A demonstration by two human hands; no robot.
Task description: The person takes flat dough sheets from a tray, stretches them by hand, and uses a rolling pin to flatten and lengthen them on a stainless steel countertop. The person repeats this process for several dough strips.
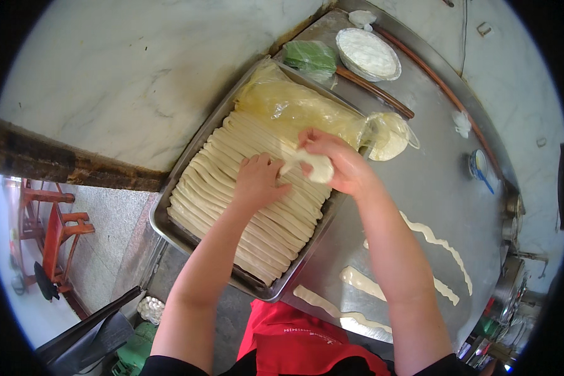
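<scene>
A steel tray (160, 221) in front of me holds long strips of pale dough (263, 221) packed side by side. Over their middle, my right hand (338, 162) grips a curled piece of dough (320, 168). The narrow end of that piece reaches the fingers of my left hand (258, 183), which lies low over the strips with its thumb spread. Its fingertips are hidden, so whether it pinches the dough is unclear. Clear plastic film (301, 101) covers the yellowish contents at the tray's far end.
On the metal worktop (432, 188) lie thin dough strips (439, 239), a wooden rolling pin (376, 91), a bowl of white flour (369, 54) and a green plastic-wrapped bundle (310, 56). A bagged dough lump (389, 136) touches the tray's right side. Farther right stands a small bowl (477, 164).
</scene>
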